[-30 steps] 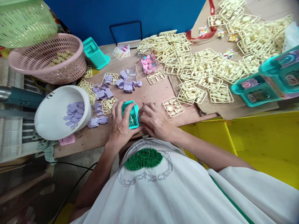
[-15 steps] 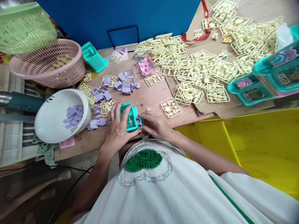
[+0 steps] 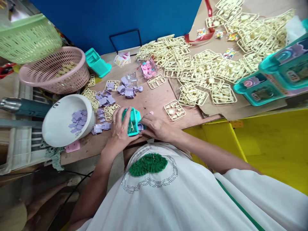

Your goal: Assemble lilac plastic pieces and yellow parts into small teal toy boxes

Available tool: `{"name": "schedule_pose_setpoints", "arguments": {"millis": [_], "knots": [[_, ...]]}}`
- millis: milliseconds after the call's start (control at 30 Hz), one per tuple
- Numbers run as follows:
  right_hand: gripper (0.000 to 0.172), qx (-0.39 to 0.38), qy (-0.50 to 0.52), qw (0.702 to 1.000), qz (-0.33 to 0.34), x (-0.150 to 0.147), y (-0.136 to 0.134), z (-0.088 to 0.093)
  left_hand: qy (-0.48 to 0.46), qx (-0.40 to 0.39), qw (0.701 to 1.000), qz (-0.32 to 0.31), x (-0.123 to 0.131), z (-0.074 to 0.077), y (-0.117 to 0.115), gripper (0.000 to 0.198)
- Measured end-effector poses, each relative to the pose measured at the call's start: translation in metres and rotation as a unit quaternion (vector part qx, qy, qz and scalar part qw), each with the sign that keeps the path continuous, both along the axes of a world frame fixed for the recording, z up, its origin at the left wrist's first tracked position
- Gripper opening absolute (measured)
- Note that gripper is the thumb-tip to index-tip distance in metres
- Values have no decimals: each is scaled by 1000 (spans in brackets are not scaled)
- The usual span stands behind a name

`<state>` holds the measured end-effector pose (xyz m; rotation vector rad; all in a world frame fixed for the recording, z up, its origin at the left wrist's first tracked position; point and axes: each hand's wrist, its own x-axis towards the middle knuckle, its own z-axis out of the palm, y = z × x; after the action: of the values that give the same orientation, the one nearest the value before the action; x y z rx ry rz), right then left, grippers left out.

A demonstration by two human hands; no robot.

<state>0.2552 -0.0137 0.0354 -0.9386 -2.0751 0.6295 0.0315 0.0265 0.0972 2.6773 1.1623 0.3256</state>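
My left hand (image 3: 120,126) is closed around a small teal plastic toy housing (image 3: 132,123), its fingers over the far and left sides and its thumb along the near edge. A thin cream piece shows inside the housing. At the housing's right end sits a small lilac part (image 3: 140,126), where the fingertips of my right hand (image 3: 155,126) are pinched together. Whether those fingertips grip the lilac part or only press on it is partly hidden. Just beyond my right hand lies a tiny pink piece (image 3: 151,113).
Cream sprue frames (image 3: 197,65) are heaped at the back and right. Lilac parts (image 3: 105,98) lie left of my hands, beside a white bowl (image 3: 49,123) and a pink basket (image 3: 51,85). Finished-looking teal toys (image 3: 262,91) stand right, above a yellow bin (image 3: 276,141).
The view has shifted slightly. Both hands stay at the teal housing, and my right fingers have curled in closer around its lilac end.
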Motion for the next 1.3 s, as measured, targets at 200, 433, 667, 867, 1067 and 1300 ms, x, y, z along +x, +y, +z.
{"name": "schedule_pose_setpoints", "arguments": {"millis": [200,433,667,867,1067,1300], "knots": [[24,92,-38,994,49,4,11,-4,2,9,1000,-7,-5,-3,5,114],[23,18,37,999,16,-2,8,3,-60,-32,998,-15,-20,-5,14,117],[23,94,-90,985,116,6,13,62,-156,-207,965,-35,-44,10,19,119],[25,74,-168,968,173,-9,15,80,-229,-311,922,-27,-47,13,14,121],[33,51,-73,973,214,-21,15,101,-472,-531,702,51,-44,13,-24,127],[28,19,-99,954,283,-18,0,133,-519,-638,565,68,-33,16,-76,105]]}}
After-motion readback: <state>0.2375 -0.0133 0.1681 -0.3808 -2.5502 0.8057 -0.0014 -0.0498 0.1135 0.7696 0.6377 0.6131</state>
